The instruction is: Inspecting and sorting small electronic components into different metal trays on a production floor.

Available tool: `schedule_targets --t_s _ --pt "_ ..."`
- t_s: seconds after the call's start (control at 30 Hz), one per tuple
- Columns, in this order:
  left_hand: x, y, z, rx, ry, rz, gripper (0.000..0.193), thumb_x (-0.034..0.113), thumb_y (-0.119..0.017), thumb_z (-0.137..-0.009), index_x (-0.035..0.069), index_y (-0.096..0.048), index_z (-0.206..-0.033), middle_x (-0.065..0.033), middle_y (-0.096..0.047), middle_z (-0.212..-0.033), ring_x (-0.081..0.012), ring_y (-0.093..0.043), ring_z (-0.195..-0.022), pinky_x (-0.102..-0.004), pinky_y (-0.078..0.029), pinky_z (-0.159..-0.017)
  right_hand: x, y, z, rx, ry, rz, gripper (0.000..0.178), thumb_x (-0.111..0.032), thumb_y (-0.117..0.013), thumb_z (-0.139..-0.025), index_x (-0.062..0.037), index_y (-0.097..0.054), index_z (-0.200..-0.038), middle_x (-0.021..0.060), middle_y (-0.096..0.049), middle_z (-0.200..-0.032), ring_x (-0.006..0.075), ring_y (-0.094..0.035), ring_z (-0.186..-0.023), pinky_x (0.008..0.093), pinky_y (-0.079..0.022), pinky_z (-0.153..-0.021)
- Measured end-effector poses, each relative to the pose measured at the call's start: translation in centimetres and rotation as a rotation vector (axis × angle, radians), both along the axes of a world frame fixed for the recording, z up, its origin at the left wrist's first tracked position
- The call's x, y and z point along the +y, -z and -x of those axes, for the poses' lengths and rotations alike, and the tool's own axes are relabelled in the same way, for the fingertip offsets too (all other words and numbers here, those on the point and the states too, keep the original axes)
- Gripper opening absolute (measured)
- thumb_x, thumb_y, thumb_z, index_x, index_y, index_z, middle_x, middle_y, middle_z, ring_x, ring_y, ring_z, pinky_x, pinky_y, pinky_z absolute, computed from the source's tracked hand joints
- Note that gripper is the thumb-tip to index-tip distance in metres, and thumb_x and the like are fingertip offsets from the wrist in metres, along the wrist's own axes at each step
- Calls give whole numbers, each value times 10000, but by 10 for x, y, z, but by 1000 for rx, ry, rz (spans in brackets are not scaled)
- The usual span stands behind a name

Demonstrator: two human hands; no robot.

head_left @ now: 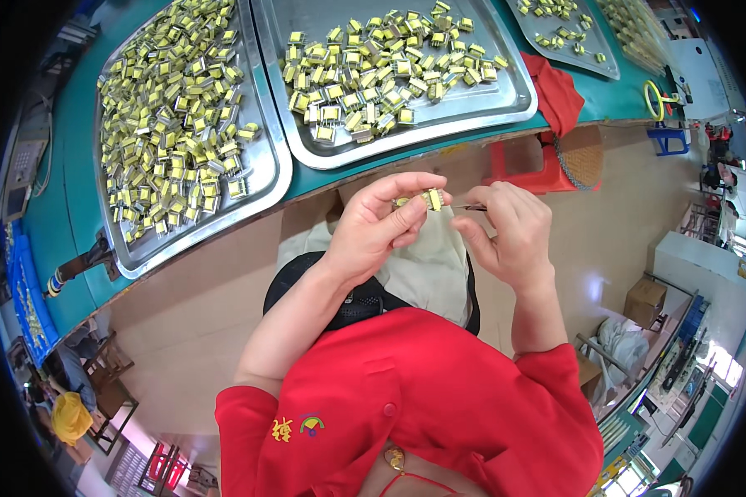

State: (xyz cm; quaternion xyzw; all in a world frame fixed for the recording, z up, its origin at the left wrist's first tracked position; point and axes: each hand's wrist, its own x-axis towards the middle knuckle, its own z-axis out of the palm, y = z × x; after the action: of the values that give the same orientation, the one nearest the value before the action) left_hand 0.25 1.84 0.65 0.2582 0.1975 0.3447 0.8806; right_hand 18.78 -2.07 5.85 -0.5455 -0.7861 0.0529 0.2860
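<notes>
My left hand (383,222) is closed, pinching a small yellow-wrapped transformer (433,200) between thumb and fingers above my lap. Another bit of yellow shows between the same fingers, too covered to make out. My right hand (512,230) is closed around a thin, dark metal tool (475,207), whose tip points at the transformer; whether they touch I cannot tell. Beyond my hands, a metal tray (327,157) on the bench bears many loose transformers of the same kind. A second metal tray (275,170), to its left, is heaped with more.
A third tray (598,60) with transformers lies at the far right of the green bench (75,240). A red cloth (555,91) hangs over the bench edge, above a red stool (518,166). Yellow-handled scissors (655,99) lie at the right, and a clamp-like fitting (87,261) sits at the left edge.
</notes>
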Motion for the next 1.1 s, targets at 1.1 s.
schedule_targets --t_s 1.1 --pt "-5 0 0 54 119 -92 309 118 -508 -932 4 -528 -1218 -75 -628 -997 -32 -407 -628 -178 -291 -514 -8 7 -1 -67 3 28 443 -340 -740 -679 -75 -401 -577 59 -386 -535 235 -419 -455 339 -304 -421"
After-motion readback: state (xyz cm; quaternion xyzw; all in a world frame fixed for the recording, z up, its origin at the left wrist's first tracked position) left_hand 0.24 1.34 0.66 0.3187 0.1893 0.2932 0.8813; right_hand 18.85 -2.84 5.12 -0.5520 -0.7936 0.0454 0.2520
